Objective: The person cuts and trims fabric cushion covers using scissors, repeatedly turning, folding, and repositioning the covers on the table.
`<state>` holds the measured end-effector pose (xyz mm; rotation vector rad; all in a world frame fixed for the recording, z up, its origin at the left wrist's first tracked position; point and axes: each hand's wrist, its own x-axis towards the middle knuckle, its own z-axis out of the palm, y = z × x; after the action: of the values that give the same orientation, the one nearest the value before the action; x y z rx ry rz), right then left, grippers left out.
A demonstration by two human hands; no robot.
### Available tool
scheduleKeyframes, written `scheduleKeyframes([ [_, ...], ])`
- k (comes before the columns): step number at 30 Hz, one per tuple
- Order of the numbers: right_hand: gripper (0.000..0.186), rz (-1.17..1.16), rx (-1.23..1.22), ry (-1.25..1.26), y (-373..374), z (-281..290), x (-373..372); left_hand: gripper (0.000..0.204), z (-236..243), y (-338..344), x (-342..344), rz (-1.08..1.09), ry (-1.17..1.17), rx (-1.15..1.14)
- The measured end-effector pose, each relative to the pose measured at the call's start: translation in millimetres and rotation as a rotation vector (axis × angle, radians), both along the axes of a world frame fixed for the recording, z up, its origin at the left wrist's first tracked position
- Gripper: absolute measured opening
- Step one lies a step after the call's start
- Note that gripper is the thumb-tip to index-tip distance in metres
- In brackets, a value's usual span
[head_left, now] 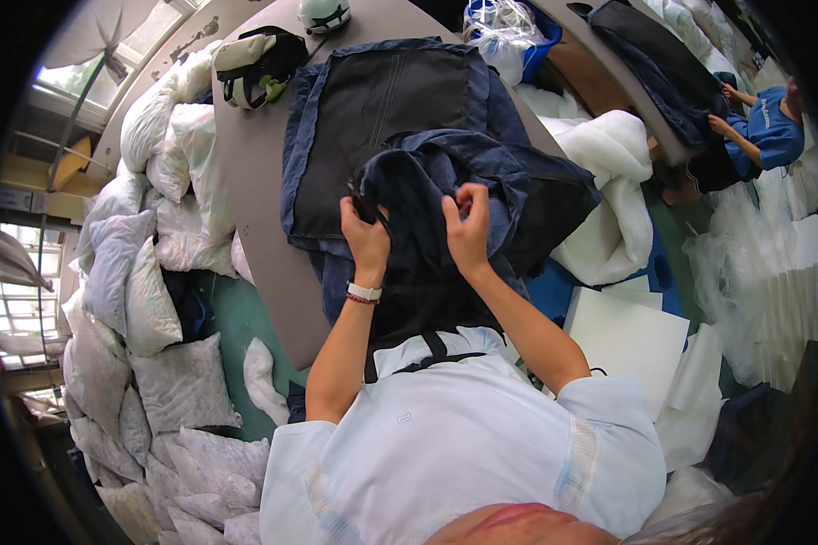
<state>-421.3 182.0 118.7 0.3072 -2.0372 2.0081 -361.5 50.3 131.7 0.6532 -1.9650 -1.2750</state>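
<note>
Along bare tabletop (256,182), navy fabric edge (300,145)

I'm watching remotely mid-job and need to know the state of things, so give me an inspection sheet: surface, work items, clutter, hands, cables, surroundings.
Surface: grey table, bare along its left side.
Job's things: navy cloth with black panels, bunched near the hands.
Clutter: backpack and white helmet at the far end.
Hands: left hand closed on a small dark tool, type unclear; right hand at the bunched cloth, fingers curled, grip unclear.
Cables: nothing seen for certain on the table.
Surroundings: piled stuffed bags left; white padding and a co-worker in blue right.
</note>
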Motion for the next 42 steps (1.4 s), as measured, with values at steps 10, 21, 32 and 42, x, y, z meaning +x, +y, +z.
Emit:
scheduleKeyframes([
  [10,0.033,0.698,1.346,-0.37,152.4,-140.1,46.5,0.022,158.0,-89.8,-79.4,-0.101,0.644,-0.041],
  [21,0.06,0.341,0.171,-0.968,77.8,-189.4,7.5,0.027,240.6,-140.1,15.4,0.03,0.505,-0.547],
  [32,0.025,0.443,0.232,-1.01,73.8,-109.1,-63.4,0.031,200.9,-254.6,53.3,-0.046,0.611,0.066],
  [42,0.011,-0.267,-0.08,0.036,282.4,144.0,-100.9,0.054,117.0,-326.6,168.4,-0.241,0.603,0.572],
])
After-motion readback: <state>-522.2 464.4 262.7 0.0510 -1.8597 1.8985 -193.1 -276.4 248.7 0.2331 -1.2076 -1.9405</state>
